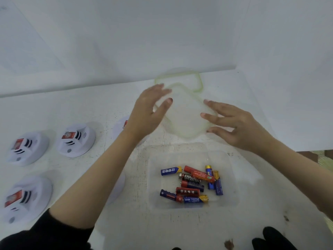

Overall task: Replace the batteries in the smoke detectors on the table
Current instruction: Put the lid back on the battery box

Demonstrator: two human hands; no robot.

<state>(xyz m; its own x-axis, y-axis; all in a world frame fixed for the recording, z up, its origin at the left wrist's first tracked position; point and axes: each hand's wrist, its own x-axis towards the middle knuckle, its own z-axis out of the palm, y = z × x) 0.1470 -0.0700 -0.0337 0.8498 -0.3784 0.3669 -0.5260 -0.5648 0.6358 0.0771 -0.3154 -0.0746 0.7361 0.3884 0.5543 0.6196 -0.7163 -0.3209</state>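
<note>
Roughly ten batteries (191, 184) fill one tub (232, 177); four detectors (76, 140) visible; both hands (149, 112) spread, blurred lid (185, 114) between.

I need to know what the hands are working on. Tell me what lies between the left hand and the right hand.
In the head view, a clear lid with a green rim lies between the left hand and the right hand, blurred; whether the fingers touch it is unclear.

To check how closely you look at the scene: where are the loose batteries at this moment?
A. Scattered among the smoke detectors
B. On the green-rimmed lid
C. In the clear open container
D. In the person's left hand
C: the batteries lie piled in the clear container, while both hands are up at the green-rimmed lid beyond it.
</note>
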